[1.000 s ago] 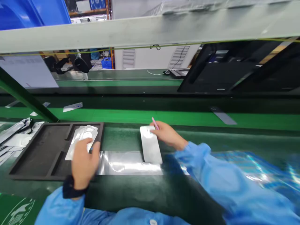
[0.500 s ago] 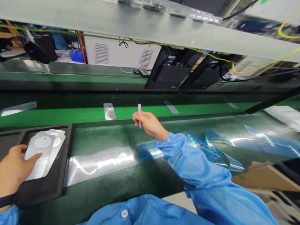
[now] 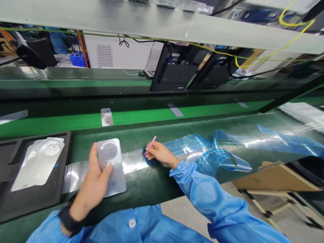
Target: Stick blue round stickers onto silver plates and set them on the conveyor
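Silvery plastic fills your left hand (image 3: pixel 95 189): the fingers wrap round a pale cover (image 3: pixel 111 165) with a round ring near its top. The thumb presses on its face, low and left of centre, just above the dark green bench (image 3: pixel 152 189). Your right hand (image 3: pixel 160 154) is closed narrowly on a thin pink tool (image 3: pixel 150 146), pinched like a pen. Its tip is down where the clear film strip (image 3: pixel 134 161) meets the blue-patterned sheet (image 3: pixel 199 150) at mid-frame. Whether the tip has hold of anything is too small to tell.

At the left edge a black foam tray (image 3: pixel 66 152) carries a stack of covers (image 3: pixel 37 165) like the one you hold. Beyond it, on the bright green belt (image 3: pixel 152 116), one more cover (image 3: pixel 106 116) lies alone.

Watch your left grip. The cover looks glossy and only one hand holds it, so a loose grip could let it slide off the bench edge, and the thumb may smudge its face. On the right, the blue sheet lies in loose folds with your sleeve close to it. A dragged cuff could shift it, and a hard press of the tool could tear or crease the film.
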`<state>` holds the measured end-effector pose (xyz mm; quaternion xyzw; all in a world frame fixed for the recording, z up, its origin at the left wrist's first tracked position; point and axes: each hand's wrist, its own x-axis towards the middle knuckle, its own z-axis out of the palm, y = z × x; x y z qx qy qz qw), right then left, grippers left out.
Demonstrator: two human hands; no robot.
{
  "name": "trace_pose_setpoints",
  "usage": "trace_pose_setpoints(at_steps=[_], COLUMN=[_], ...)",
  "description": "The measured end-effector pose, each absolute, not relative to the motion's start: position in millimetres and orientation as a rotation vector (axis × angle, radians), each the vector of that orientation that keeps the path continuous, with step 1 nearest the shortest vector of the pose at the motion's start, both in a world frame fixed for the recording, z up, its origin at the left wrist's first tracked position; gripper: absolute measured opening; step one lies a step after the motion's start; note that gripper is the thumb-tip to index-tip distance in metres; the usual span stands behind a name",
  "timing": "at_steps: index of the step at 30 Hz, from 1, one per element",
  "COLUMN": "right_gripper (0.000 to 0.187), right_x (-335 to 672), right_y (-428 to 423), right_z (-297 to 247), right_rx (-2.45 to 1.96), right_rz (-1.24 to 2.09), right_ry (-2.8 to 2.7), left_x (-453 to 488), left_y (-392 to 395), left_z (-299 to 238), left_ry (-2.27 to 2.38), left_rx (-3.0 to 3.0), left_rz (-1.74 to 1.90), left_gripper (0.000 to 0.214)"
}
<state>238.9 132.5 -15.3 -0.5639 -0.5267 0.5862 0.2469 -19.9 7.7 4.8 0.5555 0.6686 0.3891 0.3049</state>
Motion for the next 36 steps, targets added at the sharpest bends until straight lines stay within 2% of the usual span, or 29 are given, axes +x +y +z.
trace_pose_setpoints(at_steps=[3, 8, 17, 19, 23, 25, 28, 36], right_gripper=[0.016, 0.015, 0.018, 0.019, 0.020, 0.019, 0.018, 0.016], right_x=[239.1, 237.6, 233.9, 233.2, 235.3, 238.4, 238.6, 189.6], right_y=[136.1, 135.5, 135.3, 135.0, 135.4, 135.3, 131.8, 114.3], right_z=[-18.8, -20.1, -15.9, -15.9, -14.4, -12.1, -7.6, -9.0], right_rx=[-1.521, -1.511, -1.568, -1.579, -1.598, -1.587, -1.528, -1.493], right_rz=[1.607, 1.619, 1.654, 1.646, 1.655, 1.703, 1.772, 1.698], right_ry=[-1.446, -1.488, -1.449, -1.485, -1.448, -1.381, -1.318, -1.428], left_x=[22.5, 32.6, 20.5, 17.3, 10.9, 8.4, 5.7, 5.5], left_y=[21.5, 17.8, 8.5, 11.4, 24.5, 31.5, 36.8, 31.1], left_z=[-13.1, -33.3, 5.3, 2.8, -21.3, -36.5, -53.9, -59.8], left_ry=[1.590, 1.573, 1.765, 1.827, 1.767, 1.710, 1.629, 1.564], left_rx=[1.304, 1.321, 1.766, 1.889, 2.132, 2.205, 2.280, 2.367], left_rz=[0.927, 0.811, 0.232, 0.255, 0.525, 0.590, 0.598, 0.600], left_gripper=[0.077, 0.077, 0.054, 0.050, 0.037, 0.038, 0.043, 0.034])
